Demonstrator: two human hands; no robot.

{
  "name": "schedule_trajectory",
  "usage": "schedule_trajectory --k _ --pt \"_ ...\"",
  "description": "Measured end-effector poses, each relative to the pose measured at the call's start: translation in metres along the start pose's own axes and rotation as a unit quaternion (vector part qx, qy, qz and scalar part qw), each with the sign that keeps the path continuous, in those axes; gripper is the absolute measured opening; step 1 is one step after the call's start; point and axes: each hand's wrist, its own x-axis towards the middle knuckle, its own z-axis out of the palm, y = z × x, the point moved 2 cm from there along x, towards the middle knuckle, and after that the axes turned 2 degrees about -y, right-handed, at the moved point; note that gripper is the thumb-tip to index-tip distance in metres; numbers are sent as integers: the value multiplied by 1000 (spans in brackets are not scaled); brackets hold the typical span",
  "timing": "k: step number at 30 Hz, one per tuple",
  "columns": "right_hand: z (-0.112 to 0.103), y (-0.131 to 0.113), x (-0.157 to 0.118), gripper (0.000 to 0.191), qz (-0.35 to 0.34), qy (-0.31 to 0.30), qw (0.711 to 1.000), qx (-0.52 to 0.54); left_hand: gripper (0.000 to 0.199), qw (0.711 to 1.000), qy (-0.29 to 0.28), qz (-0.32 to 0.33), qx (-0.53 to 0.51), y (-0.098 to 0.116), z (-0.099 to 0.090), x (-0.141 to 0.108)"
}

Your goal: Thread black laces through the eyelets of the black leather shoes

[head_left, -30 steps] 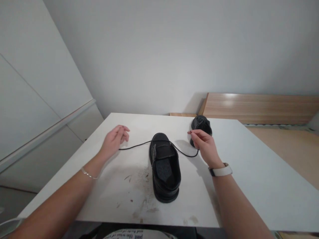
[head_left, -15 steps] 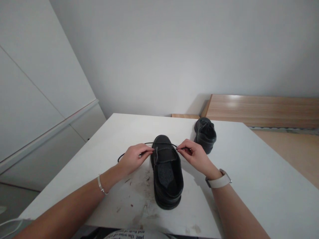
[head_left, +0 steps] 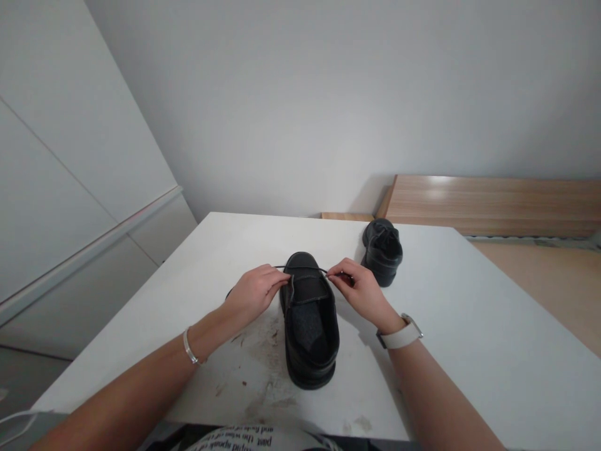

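A black shoe (head_left: 310, 369) stands upright on the white table, toe pointing away from me, its tongue and opening showing. One black shoelace (head_left: 300, 267) runs across the front of it, over the toe side of the tongue. At the shoe's left edge my left hand (head_left: 257, 289) pinches the lace near the eyelet flap; part of the lace is hidden behind this hand. On the right edge, my right hand (head_left: 359, 289) grips the lace's other side between thumb and fingers. A second black shoe (head_left: 384, 260), with a lace in it, stands beyond my right hand.
The white table (head_left: 469, 351) carries brown dirt smears (head_left: 267, 394) left of and below the near shoe. A wood-grain board (head_left: 488, 203) lies behind the table at the right. White cabinet panels (head_left: 70, 188) rise on the left.
The lace across the shoe is drawn shorter, with less of it showing beside my left hand. Both hands keep their pinch, and the view has shifted slightly.
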Motion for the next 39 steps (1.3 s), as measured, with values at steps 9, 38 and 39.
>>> schedule_trajectory --k 9,38,39 --pt "6 -1 2 10 -11 20 1000 -17 12 993 15 -72 -88 -1 -8 7" --pt "11 -88 23 28 73 -179 899 -393 24 985 -151 -77 -40 23 -28 50" --pt "12 -89 24 28 75 -176 895 -402 24 983 -165 -76 -39 21 -28 54"
